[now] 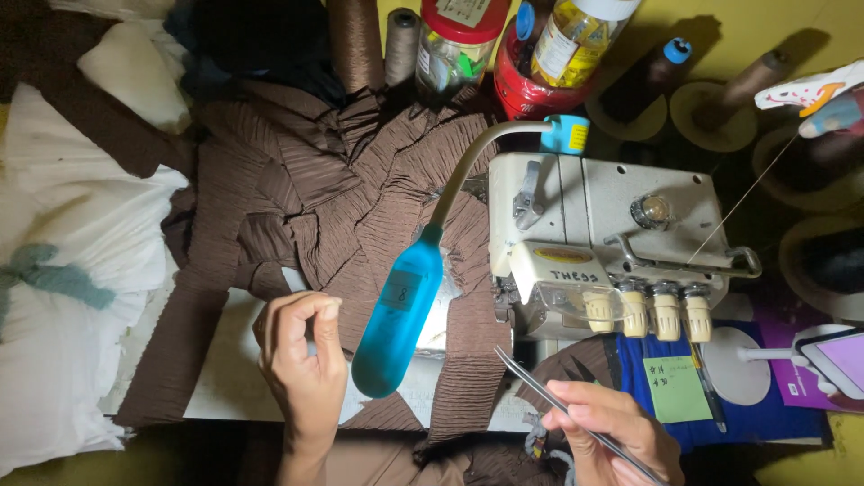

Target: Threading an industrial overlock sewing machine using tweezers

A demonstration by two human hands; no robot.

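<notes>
Steel tweezers (576, 418): long, thin, silver; pinched in the right hand (616, 432), whose grip is closed on them, tips aimed up-left at the sewing machine (612, 243).
Left hand (301, 355): thumb and forefinger pressed together; what they pinch cannot be told.
Brown cloth (324, 189): pleated, spread under and above that grip.
Lamp (396, 324): blue, between both grips.
Green note (677, 389): square, just right of the tweezers' grip.
Jar (454, 45): red-lidded, far above.
</notes>
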